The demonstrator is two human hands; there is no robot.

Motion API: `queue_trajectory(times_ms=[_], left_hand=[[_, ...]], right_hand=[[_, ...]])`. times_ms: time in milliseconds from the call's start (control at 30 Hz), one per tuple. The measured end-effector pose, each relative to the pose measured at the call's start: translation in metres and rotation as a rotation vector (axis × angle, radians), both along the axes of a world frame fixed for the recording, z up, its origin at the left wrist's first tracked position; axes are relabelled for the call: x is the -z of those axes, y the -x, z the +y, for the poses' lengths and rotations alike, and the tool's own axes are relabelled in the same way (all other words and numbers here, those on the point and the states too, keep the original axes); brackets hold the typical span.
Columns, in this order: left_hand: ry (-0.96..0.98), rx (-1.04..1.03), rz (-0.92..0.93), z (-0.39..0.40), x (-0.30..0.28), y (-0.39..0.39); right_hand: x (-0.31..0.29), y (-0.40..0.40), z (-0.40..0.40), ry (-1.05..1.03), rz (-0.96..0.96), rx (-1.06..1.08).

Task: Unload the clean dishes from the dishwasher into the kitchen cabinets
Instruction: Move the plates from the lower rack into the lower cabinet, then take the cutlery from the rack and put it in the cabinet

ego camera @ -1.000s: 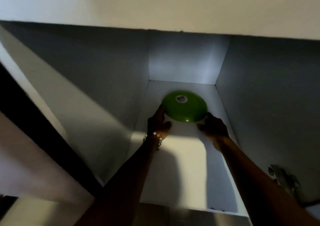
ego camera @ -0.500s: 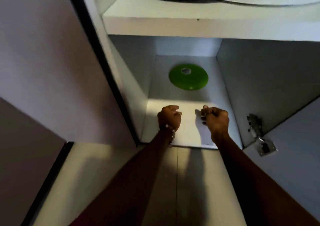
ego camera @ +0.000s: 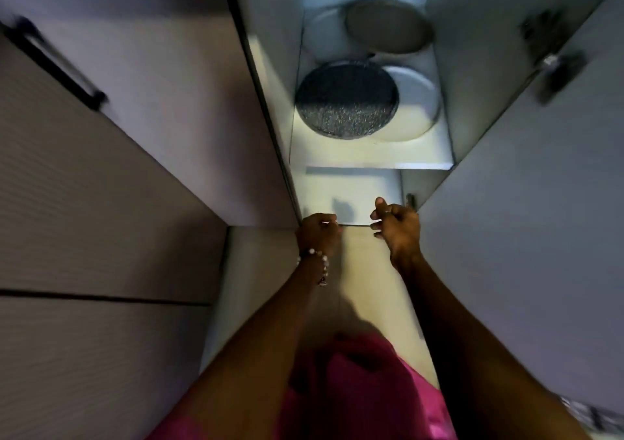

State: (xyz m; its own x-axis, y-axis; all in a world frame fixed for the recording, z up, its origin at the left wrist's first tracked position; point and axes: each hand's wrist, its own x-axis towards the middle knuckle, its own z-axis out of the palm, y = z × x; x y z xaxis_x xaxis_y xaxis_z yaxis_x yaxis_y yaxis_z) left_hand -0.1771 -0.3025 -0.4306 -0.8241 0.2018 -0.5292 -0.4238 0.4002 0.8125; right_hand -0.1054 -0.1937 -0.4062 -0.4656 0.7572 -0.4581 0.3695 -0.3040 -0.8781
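Both my hands hover at the front edge of the open cabinet's bottom shelf (ego camera: pixel 351 200), and neither holds anything. My left hand (ego camera: pixel 319 235), with a bead bracelet on the wrist, is curled into a loose fist. My right hand (ego camera: pixel 398 225) has its fingers bent and partly apart. The green plate is hidden behind the upper shelf (ego camera: pixel 371 161). On that upper shelf lie a dark speckled pan (ego camera: pixel 346 100), a pale plate (ego camera: pixel 417 102) beside it, and a grey round dish (ego camera: pixel 388 26) further back.
The open cabinet door (ego camera: pixel 526 237) stands at my right, with hinges (ego camera: pixel 553 68) on it. A closed cabinet door with a black handle (ego camera: pixel 54 63) is at my left. Pale floor (ego camera: pixel 364 287) and my pink clothing (ego camera: pixel 354 389) lie below.
My hands let go of the green plate deep on the bottom shelf and drew back to the shelf's front edge. My view rose, so the upper shelf now hides the plate.
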Motion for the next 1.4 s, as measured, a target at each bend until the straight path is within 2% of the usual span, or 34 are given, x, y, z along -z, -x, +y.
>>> queue_trajectory(times_ms=[200, 333, 567, 800, 900, 1033, 1167, 1400], left_hand=[[-0.061, 0.019, -0.030, -0.046, -0.193, -0.056], [-0.111, 0.085, -0.015, -0.067, -0.288, -0.089], [-0.222, 0.116, 0.011, -0.063, -0.367, -0.147], [-0.461, 0.210, 0.067, 0.005, -0.418, -0.250], [-0.521, 0.321, 0.073, 0.046, -0.432, -0.318], [-0.461, 0.461, 0.048, 0.091, -0.424, -0.409], [-0.290, 0.599, 0.032, 0.130, -0.390, -0.467], [0.092, 0.860, 0.115, 0.189, -0.279, -0.482]], right_hand=[[-0.175, -0.059, -0.061, 0.117, 0.071, 0.059], [-0.276, -0.104, -0.089, 0.142, 0.136, 0.111], [-0.356, -0.191, -0.100, 0.088, 0.270, 0.189], [-0.391, -0.304, -0.066, 0.070, 0.369, 0.347], [-0.389, -0.365, -0.038, 0.068, 0.344, 0.401], [-0.370, -0.446, -0.008, 0.077, 0.252, 0.451], [-0.345, -0.511, 0.021, 0.109, 0.170, 0.510], [-0.267, -0.560, 0.074, 0.264, 0.102, 0.701]])
